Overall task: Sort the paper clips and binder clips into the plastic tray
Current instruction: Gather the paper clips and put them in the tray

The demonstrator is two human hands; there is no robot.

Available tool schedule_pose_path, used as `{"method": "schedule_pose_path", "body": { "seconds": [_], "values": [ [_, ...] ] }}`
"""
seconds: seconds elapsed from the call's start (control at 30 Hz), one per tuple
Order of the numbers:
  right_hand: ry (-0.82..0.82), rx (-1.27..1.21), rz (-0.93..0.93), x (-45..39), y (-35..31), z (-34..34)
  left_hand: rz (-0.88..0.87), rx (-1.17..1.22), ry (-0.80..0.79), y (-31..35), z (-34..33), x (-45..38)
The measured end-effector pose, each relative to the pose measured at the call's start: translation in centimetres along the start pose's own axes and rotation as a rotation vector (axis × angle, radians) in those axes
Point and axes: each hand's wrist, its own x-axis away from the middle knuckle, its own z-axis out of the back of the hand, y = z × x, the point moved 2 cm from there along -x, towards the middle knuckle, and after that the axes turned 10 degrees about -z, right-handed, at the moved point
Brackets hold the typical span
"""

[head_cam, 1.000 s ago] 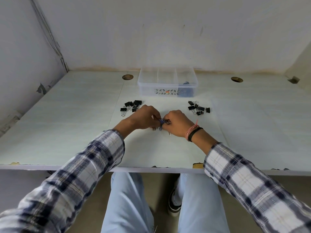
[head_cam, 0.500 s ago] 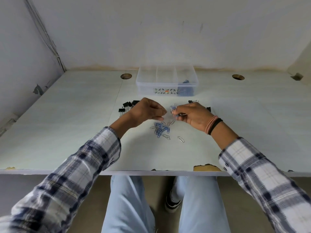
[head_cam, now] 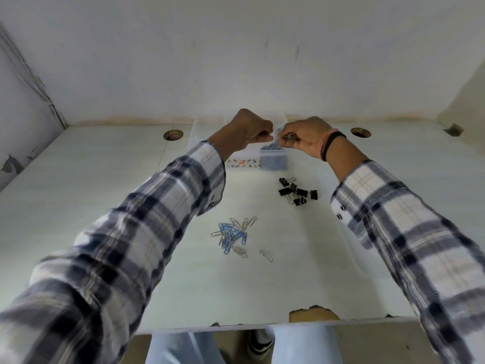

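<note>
Both my hands are raised over the clear plastic tray (head_cam: 242,162) at the back of the table. My right hand (head_cam: 305,139) pinches a small bunch of paper clips (head_cam: 287,137), and my left hand (head_cam: 246,131) pinches the same bunch from the left; blur hides its exact grip. Blue clips (head_cam: 273,160) show through the wall of the tray's right compartment. A loose pile of blue and silver paper clips (head_cam: 232,236) lies on the table's middle. Black binder clips (head_cam: 298,191) sit in a group to the right, below my right hand.
Two round cable holes (head_cam: 173,134) (head_cam: 360,132) flank the tray. White walls close in the back and both sides. The table's front edge is chipped (head_cam: 312,313). My left sleeve (head_cam: 147,222) covers the table's left middle.
Both hands rose from just above the loose paper clip pile and moved back over the tray, carrying clips. The camera tilted, so the table now appears lower in view.
</note>
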Motion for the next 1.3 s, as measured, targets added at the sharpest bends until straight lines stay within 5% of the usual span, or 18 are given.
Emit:
{"method": "schedule_pose_path", "body": {
  "seconds": [0.2,0.37,0.47,0.67,0.73,0.87,1.03,1.3],
  "values": [
    [0.020,0.164,-0.079,-0.8,-1.0,0.2,0.067,-0.201,-0.079,-0.1,-0.8,-0.9],
    [0.038,0.067,0.016,2.6,0.0,1.2,0.020,-0.113,-0.025,-0.3,0.6,1.4],
    [-0.008,0.306,0.063,5.8,2.1,1.0,-0.030,-0.202,-0.078,-0.3,1.9,4.4],
    [-0.325,1.162,-0.158,10.5,8.7,-2.3,0.045,-0.908,-0.745,-3.7,3.8,12.0],
    [-0.370,1.334,-0.220,11.4,10.6,-3.4,0.102,-1.056,-0.819,-5.3,4.3,14.1],
    [-0.291,1.477,-0.041,11.7,12.0,-4.6,-0.071,-1.205,-0.717,-7.9,4.1,15.9],
    [-0.205,1.305,0.052,10.9,12.6,-4.6,-0.260,-1.112,-0.548,-8.5,4.3,16.6],
    [-0.147,1.327,0.244,11.3,12.7,-6.0,-0.323,-0.967,-0.410,-8.7,4.8,17.6]
  ]
}}
